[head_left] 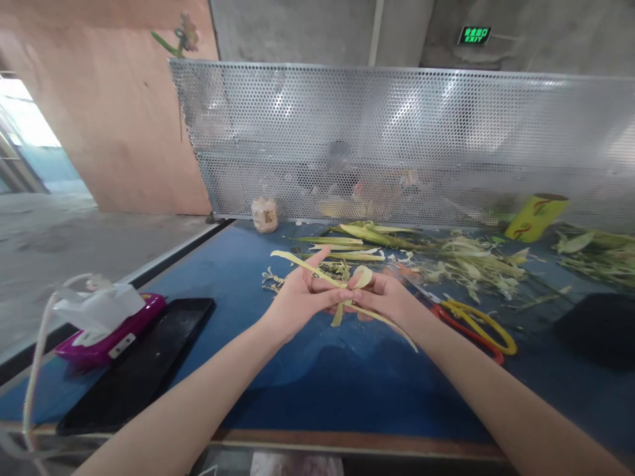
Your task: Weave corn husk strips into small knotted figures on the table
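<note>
Over the middle of the table, both hands hold flat, pale yellow-green leaf strips (303, 265) that cross and loop between the fingers. My left hand (301, 294) pinches them with thumb and fingers, its index finger stretched upward. Pressed close beside it, my right hand (387, 297) grips the strips between thumb and fingers. One long end sticks out to the upper left, another hangs to the lower right, and a curled loop (364, 276) stands above the right fingertips. How the strips cross is partly hidden by the fingers.
Long leaf stalks (367, 233) and dry leaves (476, 264) lie behind my hands. Red-and-yellow-handled scissors (479, 324) are near my right forearm. At left are a black phone-like slab (143, 363) and a purple power strip (112, 337). A perforated metal panel (397, 132) borders the back.
</note>
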